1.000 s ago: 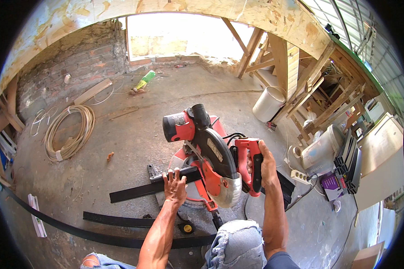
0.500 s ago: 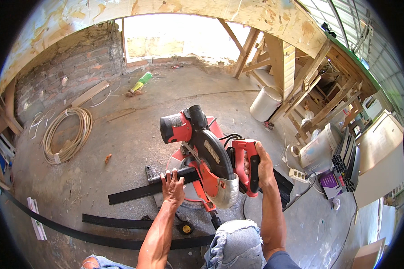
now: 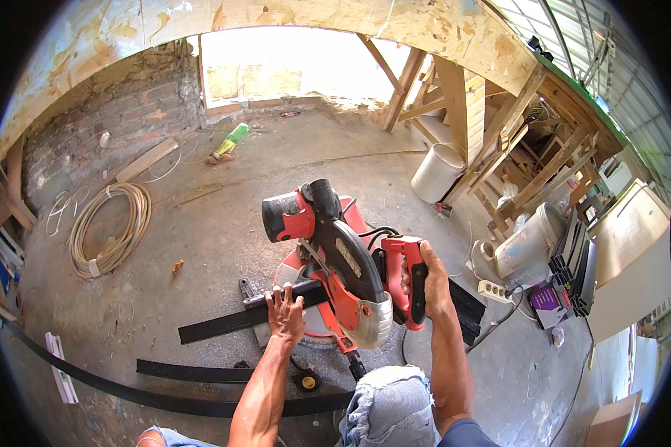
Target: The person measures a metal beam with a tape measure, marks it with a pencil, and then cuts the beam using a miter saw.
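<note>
A red and black miter saw (image 3: 361, 261) stands on the floor in front of me, its blade guard over the workpiece. My right hand (image 3: 435, 276) is closed around the saw's red and black D-shaped handle (image 3: 405, 283). Left of the blade, my left hand (image 3: 285, 313) curls its fingers over a black profile bar (image 3: 224, 325), pressing it against the saw's fence. The bar runs in under the guard, where its cut point is hidden. Beyond the saw, on the right, another black length (image 3: 466, 309) shows past my right forearm.
Long black strips (image 3: 194, 371) and a tape measure (image 3: 306, 382) lie near my legs. A coiled hose (image 3: 112, 231) and green bottle (image 3: 235, 138) are farther left. At right stand a power strip (image 3: 493, 291), purple box (image 3: 550, 304), buckets (image 3: 437, 173) and stacked black profiles (image 3: 576, 261).
</note>
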`<state>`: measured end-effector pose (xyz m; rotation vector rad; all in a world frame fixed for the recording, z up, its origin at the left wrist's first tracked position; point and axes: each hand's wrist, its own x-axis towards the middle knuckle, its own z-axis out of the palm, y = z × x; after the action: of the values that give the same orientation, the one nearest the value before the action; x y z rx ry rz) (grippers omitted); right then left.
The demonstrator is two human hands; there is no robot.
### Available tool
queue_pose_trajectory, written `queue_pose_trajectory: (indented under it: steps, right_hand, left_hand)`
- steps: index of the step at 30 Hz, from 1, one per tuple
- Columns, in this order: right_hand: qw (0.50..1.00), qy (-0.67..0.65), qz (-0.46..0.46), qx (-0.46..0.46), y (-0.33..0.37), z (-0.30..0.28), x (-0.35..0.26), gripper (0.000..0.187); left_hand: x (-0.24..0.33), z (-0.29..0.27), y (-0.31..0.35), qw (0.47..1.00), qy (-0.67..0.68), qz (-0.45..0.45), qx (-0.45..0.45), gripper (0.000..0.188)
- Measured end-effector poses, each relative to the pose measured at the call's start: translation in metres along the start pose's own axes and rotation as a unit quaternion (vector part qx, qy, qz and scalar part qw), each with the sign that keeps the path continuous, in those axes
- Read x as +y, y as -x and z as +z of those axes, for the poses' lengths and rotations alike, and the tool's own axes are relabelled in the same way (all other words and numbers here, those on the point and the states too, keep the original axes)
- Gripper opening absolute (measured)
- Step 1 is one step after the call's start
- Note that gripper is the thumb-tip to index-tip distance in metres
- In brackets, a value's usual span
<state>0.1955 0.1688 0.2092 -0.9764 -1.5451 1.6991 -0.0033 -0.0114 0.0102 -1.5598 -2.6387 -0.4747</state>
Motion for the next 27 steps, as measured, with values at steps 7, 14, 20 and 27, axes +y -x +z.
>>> queue_pose_trajectory:
  steps: [7,14,20,27]
  right_hand:
    - [1.000,-0.005,-0.002,-0.003,0.003,-0.001,0.004,0.063]
    - [1.000,0.002,-0.005,0.000,0.007,-0.002,0.008,0.066]
    - [1.000,0.005,-0.010,-0.005,0.012,-0.002,0.009,0.066]
    - [1.000,0.005,-0.020,-0.013,0.015,-0.005,0.013,0.067]
  left_hand:
    - [-0.001,0.002,0.000,1.000,-0.009,0.001,0.000,0.034]
    - [-0.002,0.004,0.000,1.000,-0.010,0.001,0.002,0.035]
    - [-0.002,0.004,-0.001,1.000,-0.004,0.000,-0.003,0.035]
    - [0.000,0.000,-0.003,1.000,-0.006,-0.003,-0.008,0.033]
